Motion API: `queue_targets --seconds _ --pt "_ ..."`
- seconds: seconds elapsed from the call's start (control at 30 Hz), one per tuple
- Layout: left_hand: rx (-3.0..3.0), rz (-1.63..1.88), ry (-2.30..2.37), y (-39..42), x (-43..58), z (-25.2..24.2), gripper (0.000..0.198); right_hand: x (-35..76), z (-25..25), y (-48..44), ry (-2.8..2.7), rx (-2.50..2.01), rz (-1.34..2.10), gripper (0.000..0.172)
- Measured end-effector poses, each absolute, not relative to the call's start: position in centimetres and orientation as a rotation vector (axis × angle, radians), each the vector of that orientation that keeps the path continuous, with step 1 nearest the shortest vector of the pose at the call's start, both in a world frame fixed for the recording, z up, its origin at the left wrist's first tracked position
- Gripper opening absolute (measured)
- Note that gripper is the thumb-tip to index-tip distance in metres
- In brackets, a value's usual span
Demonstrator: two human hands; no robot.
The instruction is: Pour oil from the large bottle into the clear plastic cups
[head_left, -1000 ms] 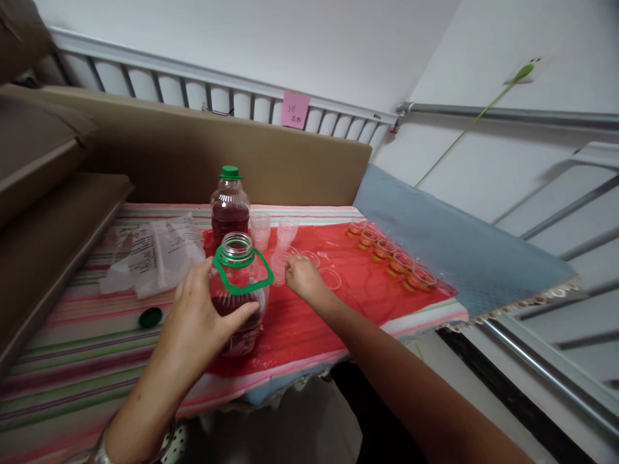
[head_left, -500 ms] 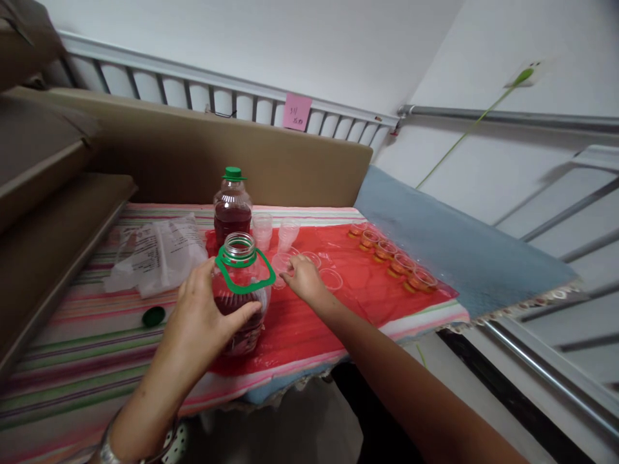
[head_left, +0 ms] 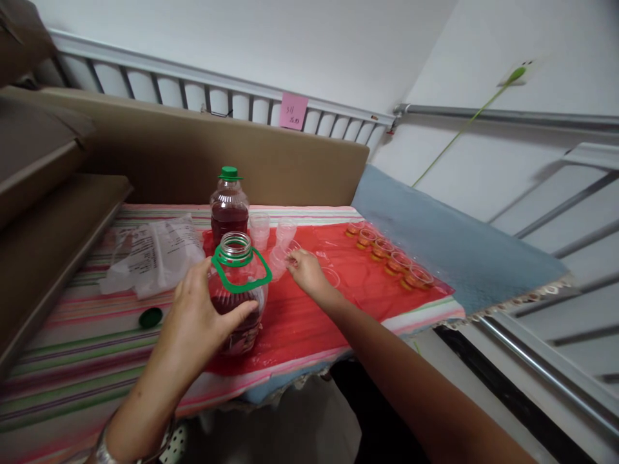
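My left hand (head_left: pixel 200 306) wraps round the side of an uncapped clear plastic jug (head_left: pixel 240 328) with dark red liquid in its lower part. The jug stands upright, and a green carry handle (head_left: pixel 242 283) rings its neck. To its right, my right hand (head_left: pixel 304 265) pinches the rim of a clear plastic cup (head_left: pixel 278 261); the fingertips are partly hidden. Behind the jug is a second jug (head_left: pixel 229 216) of red liquid with its green cap on. Two stacks of clear cups, a left stack (head_left: pixel 260 231) and a right stack (head_left: pixel 286 231), stand beside it.
Several cups of amber liquid (head_left: pixel 383 249) form a row on the right of the red plastic sheet (head_left: pixel 300 322). A loose green cap (head_left: pixel 150 317) and a plastic bag (head_left: pixel 155 254) lie left. A cardboard panel (head_left: pixel 300 171) stands behind; blue cloth (head_left: pixel 435 225) lies right.
My right hand has closed on the rim of a clear cup, which now looks slightly lifted and tilted. My left hand stays on the jug. The view has shifted slightly.
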State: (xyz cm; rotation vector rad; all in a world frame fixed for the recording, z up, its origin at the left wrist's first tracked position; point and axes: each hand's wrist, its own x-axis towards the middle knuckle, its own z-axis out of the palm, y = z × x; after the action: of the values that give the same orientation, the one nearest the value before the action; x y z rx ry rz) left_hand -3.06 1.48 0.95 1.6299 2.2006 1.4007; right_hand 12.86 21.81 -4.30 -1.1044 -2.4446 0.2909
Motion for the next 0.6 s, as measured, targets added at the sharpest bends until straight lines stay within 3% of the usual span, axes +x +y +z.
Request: queue_targets --seconds 0.2,0.43,0.6 --pt "1.662 1.356 2.240 1.26 -3.14 0.83 0.066 12.81 -4.24 21.68 -2.414 -1.160 0.198 0.004" --pt "1.621 1.352 2.258 1.10 -2.93 0.71 0.067 12.56 -4.31 21.70 -2.361 -1.208 0.164 0.016" --pt "1.638 1.359 2.250 1.08 -3.00 0.80 0.065 12.52 -3.35 21.94 -2.367 -1.175 0.265 0.015"
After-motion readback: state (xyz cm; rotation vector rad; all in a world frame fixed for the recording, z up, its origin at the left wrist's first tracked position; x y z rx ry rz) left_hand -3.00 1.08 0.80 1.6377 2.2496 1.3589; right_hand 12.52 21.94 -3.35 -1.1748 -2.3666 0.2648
